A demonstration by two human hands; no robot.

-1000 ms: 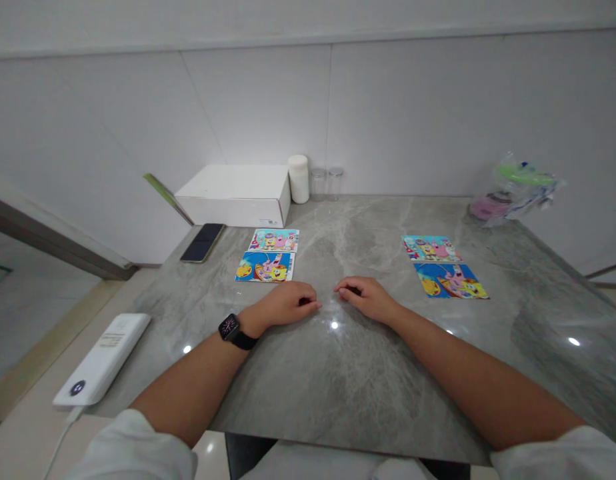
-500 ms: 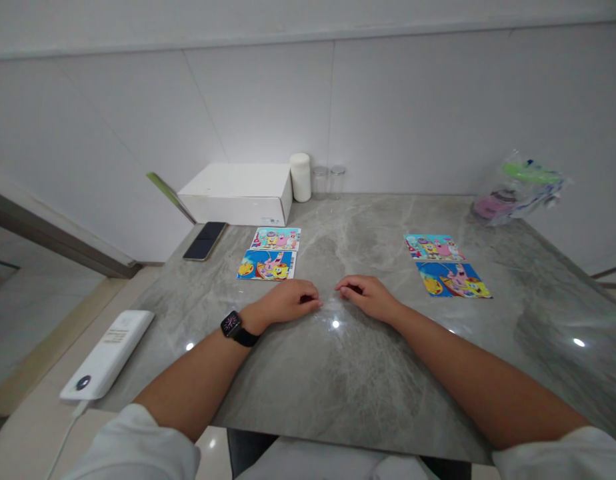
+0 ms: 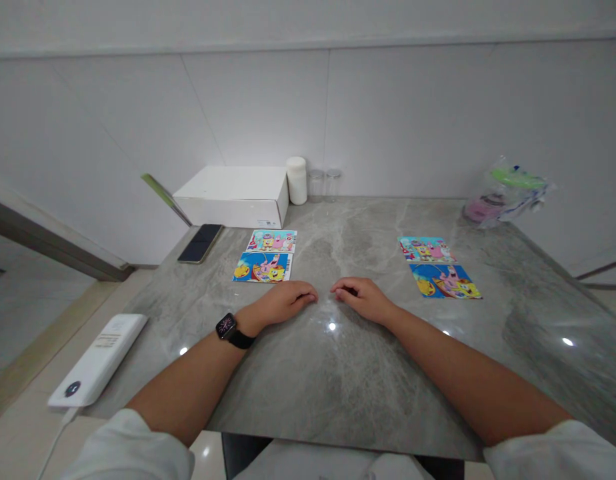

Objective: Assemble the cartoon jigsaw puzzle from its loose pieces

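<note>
My left hand (image 3: 287, 301) rests on the grey marbled table (image 3: 338, 380), fingers curled in and thumb against them, with nothing visible in it. A black watch (image 3: 227, 326) is on that wrist. Just beyond it lie a blue cartoon card (image 3: 263, 266) and a lighter cartoon card (image 3: 272, 241), one above the other. My right hand (image 3: 364, 297) also rests on the table, loosely closed, with no object showing. To its right are another blue cartoon card (image 3: 445, 281) and another lighter cartoon card (image 3: 428, 250). A small gap separates the two hands.
Along the wall stand a white box (image 3: 233, 193), a white bottle (image 3: 297, 181) and two clear jars (image 3: 324, 185). A phone (image 3: 201, 243) lies near the left cards. A white power bank (image 3: 101, 360) with a cable sits front left. A plastic bag (image 3: 503, 193) stands back right.
The whole view has shifted slightly. My left thumb has come closer to the fingers. The right hand and the cards keep their places on the table.
</note>
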